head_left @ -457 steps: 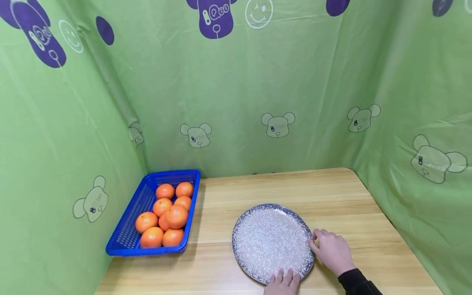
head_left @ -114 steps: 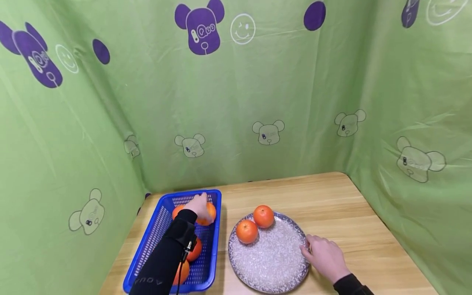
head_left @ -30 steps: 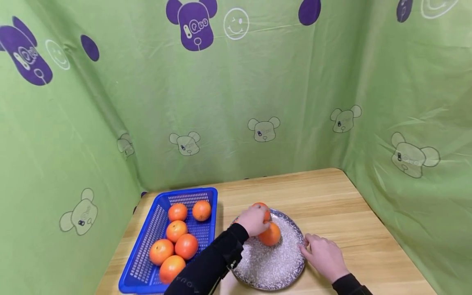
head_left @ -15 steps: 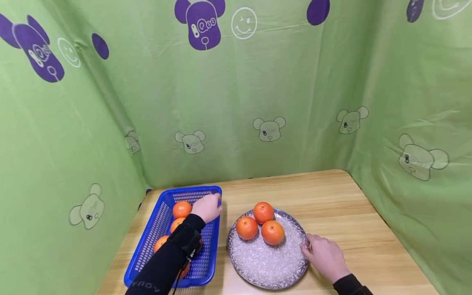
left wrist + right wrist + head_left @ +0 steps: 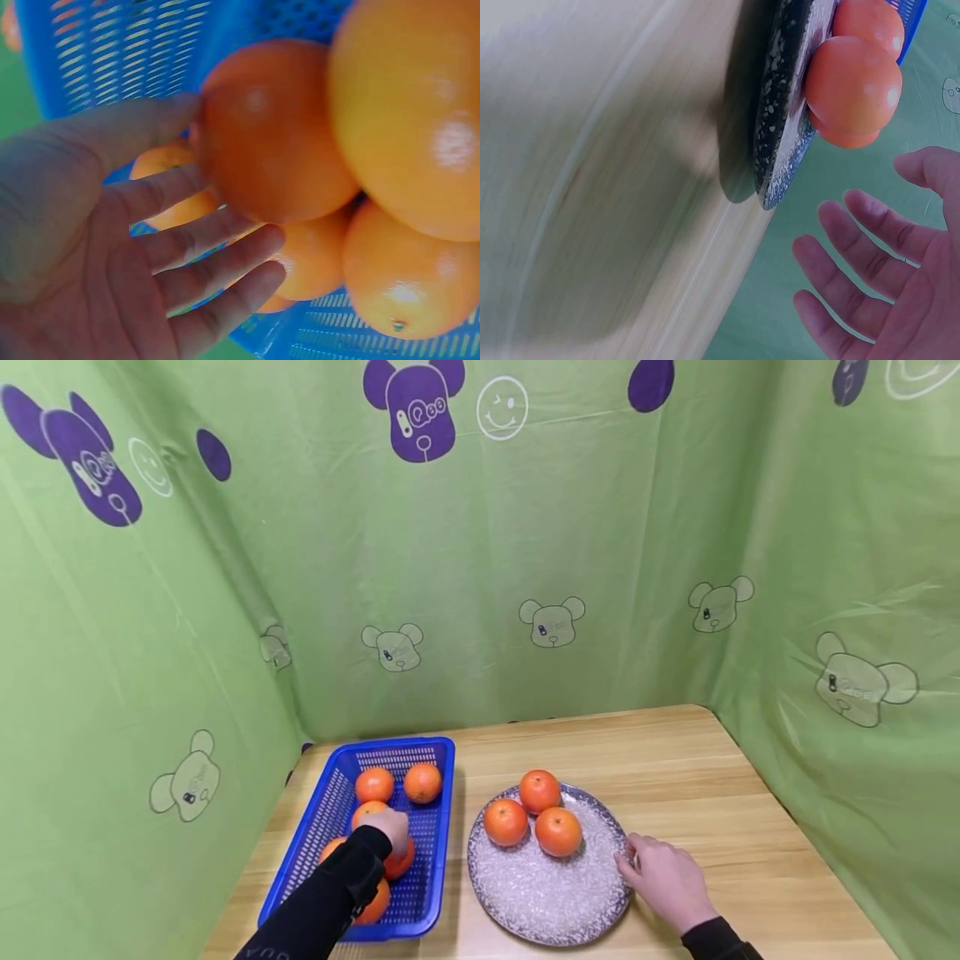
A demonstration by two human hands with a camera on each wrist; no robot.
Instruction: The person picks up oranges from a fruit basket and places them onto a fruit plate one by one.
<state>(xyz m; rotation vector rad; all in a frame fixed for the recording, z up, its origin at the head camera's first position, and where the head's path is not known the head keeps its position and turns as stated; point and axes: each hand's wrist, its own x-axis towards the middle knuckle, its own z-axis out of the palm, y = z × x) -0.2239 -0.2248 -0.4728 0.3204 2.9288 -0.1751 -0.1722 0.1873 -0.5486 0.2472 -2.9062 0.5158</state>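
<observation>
- One green cloth (image 5: 480, 552) round a wooden table (image 5: 727, 802).
- Blue basket (image 5: 422, 893), at seven o'clock in the head view, six oranges (image 5: 374, 785) inside.
- Speckled plate (image 5: 540, 902), at five o'clock, three more fruit (image 5: 539, 791) near its eleven.
- Right hand (image 5: 667, 878) at the plate's three o'clock, thumb and fingers apart.
- Left hand (image 5: 393, 828) over one orange (image 5: 274, 135), basket's four o'clock; cannot tell whether clamped on it.

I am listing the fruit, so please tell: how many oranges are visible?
9. Three oranges sit on the plate; six are in the basket: two at its far end, four nearer, some partly covered by the left hand and sleeve, which may hide more.
</observation>
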